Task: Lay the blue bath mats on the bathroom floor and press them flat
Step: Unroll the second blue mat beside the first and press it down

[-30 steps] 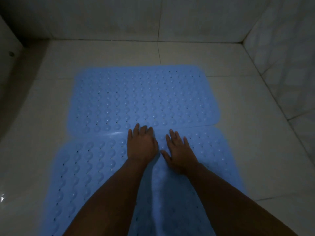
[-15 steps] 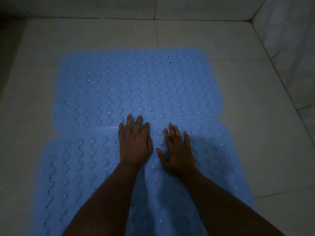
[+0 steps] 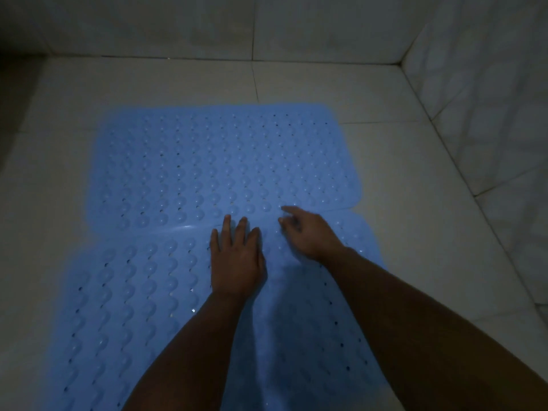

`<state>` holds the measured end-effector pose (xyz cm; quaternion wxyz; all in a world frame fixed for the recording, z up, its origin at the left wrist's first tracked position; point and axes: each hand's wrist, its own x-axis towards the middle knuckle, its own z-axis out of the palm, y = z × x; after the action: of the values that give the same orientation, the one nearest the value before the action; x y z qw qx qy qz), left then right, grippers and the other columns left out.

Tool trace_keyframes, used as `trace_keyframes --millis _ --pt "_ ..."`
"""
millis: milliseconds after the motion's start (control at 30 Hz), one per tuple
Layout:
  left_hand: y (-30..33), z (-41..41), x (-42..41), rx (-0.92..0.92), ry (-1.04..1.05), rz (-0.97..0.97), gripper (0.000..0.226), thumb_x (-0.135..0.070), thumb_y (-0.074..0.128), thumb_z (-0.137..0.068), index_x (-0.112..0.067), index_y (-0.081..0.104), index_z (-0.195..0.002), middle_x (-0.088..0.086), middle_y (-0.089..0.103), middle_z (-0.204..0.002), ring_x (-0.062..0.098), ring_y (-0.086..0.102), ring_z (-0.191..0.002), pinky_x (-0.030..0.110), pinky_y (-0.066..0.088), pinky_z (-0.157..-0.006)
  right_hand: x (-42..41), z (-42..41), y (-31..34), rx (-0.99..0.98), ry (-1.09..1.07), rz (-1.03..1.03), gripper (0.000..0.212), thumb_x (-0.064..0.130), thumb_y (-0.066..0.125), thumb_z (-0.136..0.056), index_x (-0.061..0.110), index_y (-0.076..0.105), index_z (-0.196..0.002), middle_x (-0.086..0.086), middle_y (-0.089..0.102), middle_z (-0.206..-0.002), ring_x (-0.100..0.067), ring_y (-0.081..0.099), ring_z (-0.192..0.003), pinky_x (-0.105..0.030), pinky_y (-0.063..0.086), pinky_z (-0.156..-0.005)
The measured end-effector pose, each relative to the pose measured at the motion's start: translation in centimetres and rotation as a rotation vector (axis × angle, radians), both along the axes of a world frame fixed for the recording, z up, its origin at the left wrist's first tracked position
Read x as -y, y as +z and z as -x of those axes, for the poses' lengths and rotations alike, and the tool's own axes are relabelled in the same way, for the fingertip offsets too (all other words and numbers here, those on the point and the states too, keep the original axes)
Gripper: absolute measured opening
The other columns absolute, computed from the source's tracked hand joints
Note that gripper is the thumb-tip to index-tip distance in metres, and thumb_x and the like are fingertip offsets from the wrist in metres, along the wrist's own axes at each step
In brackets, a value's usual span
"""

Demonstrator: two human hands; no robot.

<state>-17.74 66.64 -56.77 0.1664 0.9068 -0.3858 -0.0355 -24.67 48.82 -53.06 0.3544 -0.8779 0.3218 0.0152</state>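
- Two blue bath mats are laid on the tiled floor [image 3: 385, 173]: the far mat [image 3: 222, 161] and the near mat [image 3: 118, 307], whose edges meet.
- The left hand [image 3: 237, 262] is pressed flat on the near mat at the seam, fingers straight.
- The right hand [image 3: 311, 235], blurred, is seen with fingers loosely extended over the seam; contact cannot be told.

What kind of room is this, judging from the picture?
Most likely a bathroom or shower corner: a pale tiled floor meets tiled walls, and two blue bath mats with bumps and drain holes lie on it.
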Motion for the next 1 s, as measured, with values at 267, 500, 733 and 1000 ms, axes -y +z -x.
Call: trace_keyframes --millis 267,500,733,1000 --pt "-2.0 4.6 7.6 -0.058 -0.259 -0.148 0.067 -0.048 0.03 -0.104 -0.015 0.025 -0.162 0.011 0.011 -0.172 0.036 -0.007 -0.159 0.061 0.003 -0.126 6.2 2.7 2.6 0.108 -0.159 0.122 0.033 0.037 0.056 -0.102 0.019 0.069 -0.127 -0.002 0.072 -0.126 -0.017 0.065 -0.12 -0.025 0.047 -0.098" --pt "-5.3 6.2 9.7 0.028 -0.24 -0.097 0.087 -0.067 0.027 -0.101 -0.004 0.023 -0.161 0.016 0.013 -0.171 0.03 0.001 -0.16 0.059 0.004 -0.127 8.7 3.9 -0.3 0.145 -0.137 0.241 0.024 0.029 0.058 -0.101 0.014 0.073 -0.113 -0.004 0.074 -0.115 -0.027 0.065 -0.113 -0.04 0.05 -0.1" --pt "-5.4 7.1 10.1 -0.014 -0.25 -0.123 0.086 -0.066 0.024 -0.101 -0.005 0.022 -0.162 0.015 0.011 -0.172 0.029 -0.001 -0.161 0.058 0.005 -0.127 9.2 5.4 -1.9 0.18 -0.095 0.364 0.022 0.02 0.059 -0.101 0.005 0.074 -0.107 -0.014 0.073 -0.106 -0.036 0.064 -0.102 -0.047 0.05 -0.091" --pt "0.4 5.7 11.6 -0.37 -0.21 -0.117 0.073 -0.048 0.038 -0.102 -0.013 0.019 -0.163 0.011 0.006 -0.173 0.028 -0.004 -0.16 0.055 -0.007 -0.128 7.4 6.9 2.0 -0.015 -0.19 0.312 0.032 0.039 0.056 -0.1 0.02 0.067 -0.122 -0.009 0.065 -0.125 -0.033 0.057 -0.12 -0.047 0.047 -0.101"
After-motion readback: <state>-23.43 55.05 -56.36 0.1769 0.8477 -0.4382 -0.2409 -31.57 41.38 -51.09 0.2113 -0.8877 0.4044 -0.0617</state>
